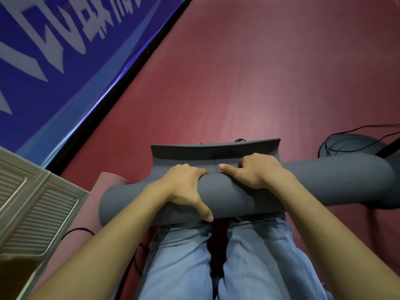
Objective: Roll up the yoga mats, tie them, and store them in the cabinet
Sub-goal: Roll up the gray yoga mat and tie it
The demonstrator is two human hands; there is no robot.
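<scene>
Grey yoga mat [249, 195], nearly rolled across the person's knees at 6 o'clock, looks soft, springy and light; left hand [186, 187] and right hand [255, 172] clasp its middle, best gripped there.

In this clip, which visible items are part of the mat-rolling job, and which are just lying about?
Part of the job:
grey mat, nearly rolled
left hand and right hand, both gripping it
pink mat, rolled, beside it
cabinet

Lying about:
black cables
blue banner
</scene>
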